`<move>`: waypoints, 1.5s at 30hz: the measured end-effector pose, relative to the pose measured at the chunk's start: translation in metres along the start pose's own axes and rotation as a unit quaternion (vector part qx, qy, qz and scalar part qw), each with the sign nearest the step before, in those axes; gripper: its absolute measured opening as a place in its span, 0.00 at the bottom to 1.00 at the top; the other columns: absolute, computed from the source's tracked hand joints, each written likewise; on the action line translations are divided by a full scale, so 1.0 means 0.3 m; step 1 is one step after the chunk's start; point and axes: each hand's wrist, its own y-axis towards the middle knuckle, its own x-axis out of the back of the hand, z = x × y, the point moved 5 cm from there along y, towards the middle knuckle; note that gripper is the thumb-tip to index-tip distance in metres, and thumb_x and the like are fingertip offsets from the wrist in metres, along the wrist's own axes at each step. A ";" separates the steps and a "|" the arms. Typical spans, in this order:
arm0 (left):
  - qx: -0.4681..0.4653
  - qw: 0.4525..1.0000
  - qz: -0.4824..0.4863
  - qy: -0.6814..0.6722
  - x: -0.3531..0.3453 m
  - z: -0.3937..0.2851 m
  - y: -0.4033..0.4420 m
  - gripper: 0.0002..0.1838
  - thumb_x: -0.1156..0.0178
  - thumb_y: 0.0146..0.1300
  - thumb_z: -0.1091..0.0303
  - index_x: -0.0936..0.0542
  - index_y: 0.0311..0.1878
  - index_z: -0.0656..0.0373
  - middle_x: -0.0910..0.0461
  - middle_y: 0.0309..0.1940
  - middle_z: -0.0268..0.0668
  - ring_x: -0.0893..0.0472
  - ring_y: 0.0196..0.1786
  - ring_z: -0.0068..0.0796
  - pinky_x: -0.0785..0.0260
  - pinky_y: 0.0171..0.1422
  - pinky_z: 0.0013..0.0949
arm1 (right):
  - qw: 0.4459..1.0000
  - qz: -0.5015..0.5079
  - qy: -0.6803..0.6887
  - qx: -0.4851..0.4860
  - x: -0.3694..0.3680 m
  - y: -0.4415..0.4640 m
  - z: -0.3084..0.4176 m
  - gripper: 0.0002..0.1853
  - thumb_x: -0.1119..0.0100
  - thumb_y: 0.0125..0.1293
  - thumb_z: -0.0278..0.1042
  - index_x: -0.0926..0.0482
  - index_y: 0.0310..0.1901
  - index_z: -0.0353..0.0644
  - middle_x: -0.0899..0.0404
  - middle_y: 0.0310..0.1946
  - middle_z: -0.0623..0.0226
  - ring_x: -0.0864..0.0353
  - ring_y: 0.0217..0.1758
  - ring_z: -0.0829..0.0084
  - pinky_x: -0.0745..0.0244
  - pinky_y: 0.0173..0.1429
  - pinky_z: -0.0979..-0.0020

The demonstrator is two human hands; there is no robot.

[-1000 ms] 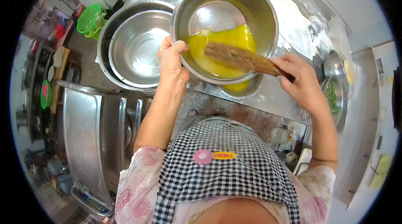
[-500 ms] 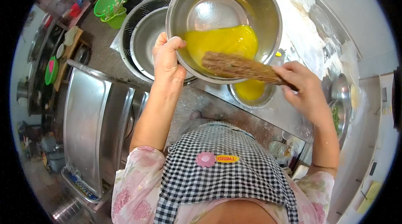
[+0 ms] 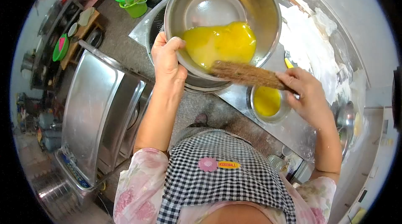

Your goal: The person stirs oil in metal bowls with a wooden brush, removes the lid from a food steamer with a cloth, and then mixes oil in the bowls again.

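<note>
My left hand [image 3: 168, 58] grips the near-left rim of a large metal basin [image 3: 268, 18], thumb over the edge. The basin is tilted, and yellow liquid [image 3: 222, 41] pools in its near side. In my right hand [image 3: 305, 92] is a brown, coarse-fibred brush [image 3: 247, 74], fingers closed round its right end. The brush's left end lies across the basin's near rim, at the edge of the liquid. Below the brush, a smaller metal bowl [image 3: 270, 119] with yellow liquid stands on the metal table.
Metal containers, one perforated [image 3: 157, 22], sit partly hidden under the basin. White floury sheeting [image 3: 310, 35] covers the table's [image 3: 293, 134] far right. A yellow-handled tool [image 3: 289, 62] lies near my right hand. At left stands a steel unit [image 3: 90, 98]; beyond are green buckets [image 3: 136, 8].
The brush has moved from over the liquid back to the basin's near rim, slightly right. The camera view has shifted, showing the smaller bowl farther right. My left hand still grips the basin.
</note>
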 end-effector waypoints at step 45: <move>-0.021 0.999 0.016 -0.019 0.068 -0.054 0.065 0.11 0.48 0.43 0.86 0.27 0.31 0.60 0.22 0.31 0.37 0.22 0.32 0.26 0.26 0.43 0.30 | 0.992 0.031 0.061 0.106 -0.142 0.227 -0.031 0.25 0.41 0.52 0.21 0.22 0.55 0.44 0.20 0.44 0.54 0.21 0.44 0.53 0.26 0.52 0.60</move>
